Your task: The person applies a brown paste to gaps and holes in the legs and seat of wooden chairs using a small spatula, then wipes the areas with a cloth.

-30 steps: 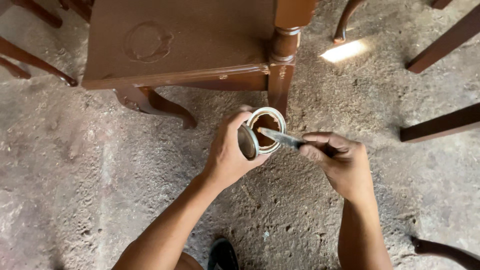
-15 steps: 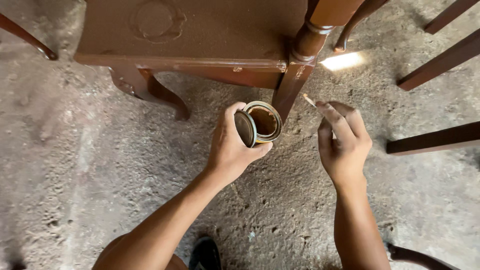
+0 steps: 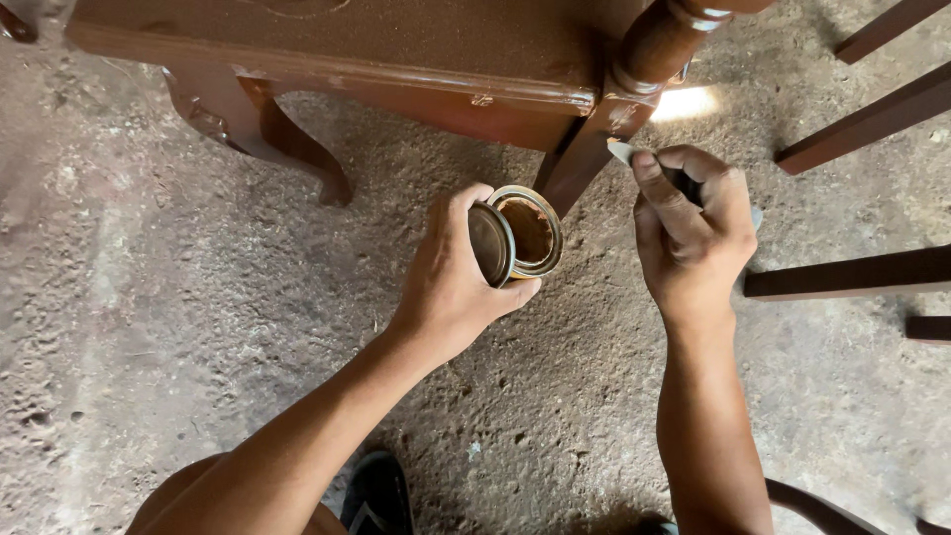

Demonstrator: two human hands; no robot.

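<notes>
The right hand (image 3: 693, 233) pinches what looks like a small blade (image 3: 624, 151), tip against the chair leg (image 3: 594, 149), while the left hand (image 3: 456, 282), lower left, grips the open tin (image 3: 527, 230).

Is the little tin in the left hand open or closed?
Open: the tin shows its brown inside, and the left hand holds its lid beside it.

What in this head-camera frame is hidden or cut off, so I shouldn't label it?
- Small tool: only its pale tip shows; the right hand covers the rest.
- Open tin: its outside is wrapped by the left hand, its contents are too dark to tell.
- Wooden chair: cut off by the top edge.
</notes>
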